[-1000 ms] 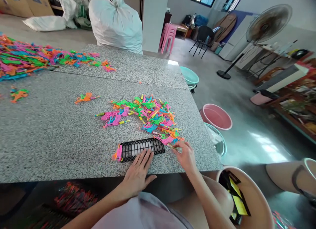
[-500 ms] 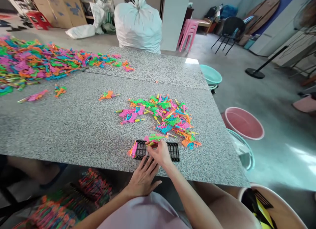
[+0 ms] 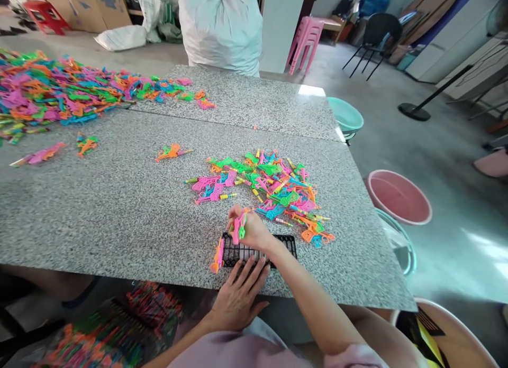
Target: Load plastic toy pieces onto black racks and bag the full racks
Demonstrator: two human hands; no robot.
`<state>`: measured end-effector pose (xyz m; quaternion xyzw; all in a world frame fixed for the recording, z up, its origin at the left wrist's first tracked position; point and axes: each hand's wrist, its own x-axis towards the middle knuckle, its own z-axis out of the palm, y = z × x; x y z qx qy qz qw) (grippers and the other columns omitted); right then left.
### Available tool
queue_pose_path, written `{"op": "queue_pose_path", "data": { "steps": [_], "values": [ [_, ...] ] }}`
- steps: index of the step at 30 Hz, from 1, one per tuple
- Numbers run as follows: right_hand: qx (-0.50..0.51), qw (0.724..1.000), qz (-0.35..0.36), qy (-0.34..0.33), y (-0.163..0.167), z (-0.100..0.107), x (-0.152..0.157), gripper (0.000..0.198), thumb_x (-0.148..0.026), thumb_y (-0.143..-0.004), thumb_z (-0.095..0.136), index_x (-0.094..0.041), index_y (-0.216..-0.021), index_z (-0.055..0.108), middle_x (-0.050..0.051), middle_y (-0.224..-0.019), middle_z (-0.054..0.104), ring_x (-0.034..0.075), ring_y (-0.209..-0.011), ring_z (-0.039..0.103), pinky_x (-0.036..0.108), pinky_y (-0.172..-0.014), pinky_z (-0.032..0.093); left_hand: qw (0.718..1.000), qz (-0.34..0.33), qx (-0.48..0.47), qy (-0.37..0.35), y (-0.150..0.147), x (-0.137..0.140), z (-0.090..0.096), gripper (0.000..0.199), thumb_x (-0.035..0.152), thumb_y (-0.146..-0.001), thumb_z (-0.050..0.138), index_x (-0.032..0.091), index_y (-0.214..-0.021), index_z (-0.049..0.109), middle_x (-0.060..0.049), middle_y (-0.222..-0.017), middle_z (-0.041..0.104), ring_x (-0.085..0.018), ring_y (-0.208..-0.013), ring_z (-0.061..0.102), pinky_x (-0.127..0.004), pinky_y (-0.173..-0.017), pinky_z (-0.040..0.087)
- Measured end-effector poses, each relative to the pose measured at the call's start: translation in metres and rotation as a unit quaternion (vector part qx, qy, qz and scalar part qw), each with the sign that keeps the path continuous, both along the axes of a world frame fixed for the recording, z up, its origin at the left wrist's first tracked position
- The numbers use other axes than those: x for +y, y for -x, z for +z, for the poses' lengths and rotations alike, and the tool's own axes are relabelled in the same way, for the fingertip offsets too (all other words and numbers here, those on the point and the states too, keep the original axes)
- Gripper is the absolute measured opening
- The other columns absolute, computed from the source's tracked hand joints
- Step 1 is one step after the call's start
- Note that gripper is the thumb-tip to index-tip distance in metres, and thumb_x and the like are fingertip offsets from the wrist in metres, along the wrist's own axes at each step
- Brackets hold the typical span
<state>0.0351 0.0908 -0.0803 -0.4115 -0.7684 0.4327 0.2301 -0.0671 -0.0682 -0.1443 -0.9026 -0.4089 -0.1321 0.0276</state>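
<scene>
A black slotted tray (image 3: 283, 246) lies near the table's front edge. My left hand (image 3: 241, 294) rests flat across its near rim, fingers spread. Over the tray's far left part, my right hand (image 3: 254, 230) is closed on a pink and green plastic toy gun (image 3: 238, 228), held nearly upright; some of its fingers are hidden behind the toy. An orange and pink toy piece (image 3: 217, 257) stands at the tray's left end. Just beyond the tray is a loose heap of similar colourful toys (image 3: 283, 191), several with yellow tubes.
A large pile of the same toys (image 3: 71, 90) covers the table's far left. A few lie singly, such as an orange one (image 3: 172, 152). A white sack (image 3: 220, 32) stands behind the table. Basins, one pink (image 3: 399, 196), sit on the floor at right.
My right hand has lifted a little from the tray, turning the pink and green toy from lying flat to upright. My left hand stays on the near rim. The view has shifted slightly.
</scene>
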Motion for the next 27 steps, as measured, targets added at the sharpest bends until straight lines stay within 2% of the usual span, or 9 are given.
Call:
{"op": "queue_pose_path", "data": {
  "steps": [3, 6, 9, 13, 17, 20, 23, 25, 27],
  "values": [
    [0.017, 1.0, 0.02, 0.016, -0.007, 0.001, 0.004, 0.036, -0.005, -0.069, 0.063, -0.022, -0.099, 0.053, -0.007, -0.074, 0.067, 0.015, -0.072, 0.069, 0.025, -0.07, 0.05, 1.0, 0.0, -0.003, 0.007, -0.001, 0.0, 0.002, 0.065, 0.054, -0.099, 0.041, 0.017, -0.153, 0.037, -0.007, -0.162, 0.034, -0.029, -0.153, 0.016, -0.047, -0.124, -0.002],
    [-0.007, 0.998, 0.046, -0.03, -0.006, -0.002, 0.003, 0.03, -0.005, -0.073, 0.062, -0.021, -0.097, 0.053, -0.004, -0.083, 0.069, 0.014, -0.075, 0.069, 0.024, -0.071, 0.049, 1.0, -0.005, -0.012, 0.007, -0.001, 0.002, 0.003, 0.063, 0.052, -0.099, 0.042, 0.017, -0.151, 0.041, -0.008, -0.159, 0.039, -0.029, -0.153, 0.014, -0.047, -0.124, -0.003],
    [-0.078, 0.991, 0.067, -0.086, 0.004, -0.002, -0.002, 0.029, -0.005, -0.076, 0.059, -0.02, -0.1, 0.053, -0.001, -0.085, 0.068, 0.014, -0.073, 0.067, 0.022, -0.067, 0.046, 1.0, -0.009, -0.024, 0.006, 0.0, 0.002, 0.001, 0.061, 0.052, -0.099, 0.043, 0.017, -0.149, 0.045, -0.008, -0.156, 0.043, -0.03, -0.15, 0.024, -0.047, -0.124, -0.003],
    [-0.198, 0.972, 0.07, -0.108, 0.019, 0.004, -0.01, 0.034, -0.004, -0.08, 0.055, -0.017, -0.111, 0.051, 0.0, -0.078, 0.066, 0.019, -0.071, 0.066, 0.026, -0.065, 0.045, 0.999, -0.004, -0.044, 0.007, -0.002, -0.002, -0.008, 0.059, 0.057, -0.097, 0.046, 0.019, -0.14, 0.055, -0.008, -0.142, 0.058, -0.03, -0.139, 0.042, -0.047, -0.125, 0.001],
    [-0.195, 0.967, 0.081, -0.146, 0.009, 0.007, -0.026, 0.035, -0.003, -0.084, 0.053, -0.018, -0.116, 0.05, 0.006, -0.099, 0.068, 0.02, -0.093, 0.066, 0.027, -0.077, 0.05, 0.998, 0.008, -0.064, 0.012, -0.004, 0.0, -0.012, 0.057, 0.058, -0.095, 0.05, 0.018, -0.134, 0.059, -0.009, -0.126, 0.067, -0.03, -0.13, 0.051, -0.048, -0.124, 0.013],
    [-0.213, 0.956, -0.03, -0.2, -0.026, 0.006, -0.036, 0.033, -0.005, -0.087, 0.057, -0.02, -0.117, 0.051, 0.01, -0.115, 0.064, 0.021, -0.113, 0.06, 0.031, -0.092, 0.05, 0.997, -0.009, -0.074, 0.028, 0.001, 0.004, 0.002, 0.069, 0.06, -0.092, 0.053, 0.016, -0.144, 0.049, -0.013, -0.138, 0.06, -0.032, -0.136, 0.046, -0.05, -0.12, 0.026],
    [-0.373, 0.891, -0.181, -0.187, -0.066, 0.004, -0.036, 0.019, -0.004, -0.092, 0.049, -0.018, -0.104, 0.054, 0.013, -0.107, 0.063, 0.025, -0.106, 0.062, 0.035, -0.086, 0.053, 0.987, -0.069, -0.138, 0.051, 0.017, 0.0, 0.024, 0.067, 0.045, -0.093, 0.055, 0.014, -0.15, 0.039, -0.015, -0.15, 0.048, -0.032, -0.144, 0.036, -0.046, -0.113, 0.04],
    [-0.44, 0.864, -0.167, -0.178, -0.086, 0.004, -0.032, 0.024, 0.001, -0.091, 0.044, -0.017, -0.102, 0.053, 0.013, -0.106, 0.063, 0.025, -0.1, 0.064, 0.034, -0.078, 0.054, 0.976, -0.102, -0.192, 0.02, 0.034, -0.009, 0.037, 0.054, 0.025, -0.092, 0.055, 0.014, -0.145, 0.045, -0.015, -0.142, 0.055, -0.03, -0.14, 0.043, -0.043, -0.109, 0.045],
    [-0.424, 0.878, -0.12, -0.189, -0.097, 0.004, -0.028, 0.029, 0.005, -0.088, 0.042, -0.018, -0.103, 0.051, 0.012, -0.105, 0.064, 0.024, -0.098, 0.065, 0.033, -0.077, 0.054, 0.967, -0.062, -0.24, -0.063, 0.052, -0.016, 0.048, 0.049, 0.014, -0.087, 0.06, 0.017, -0.136, 0.054, -0.013, -0.128, 0.062, -0.027, -0.125, 0.055, -0.041, -0.106, 0.047]
  ]
}}
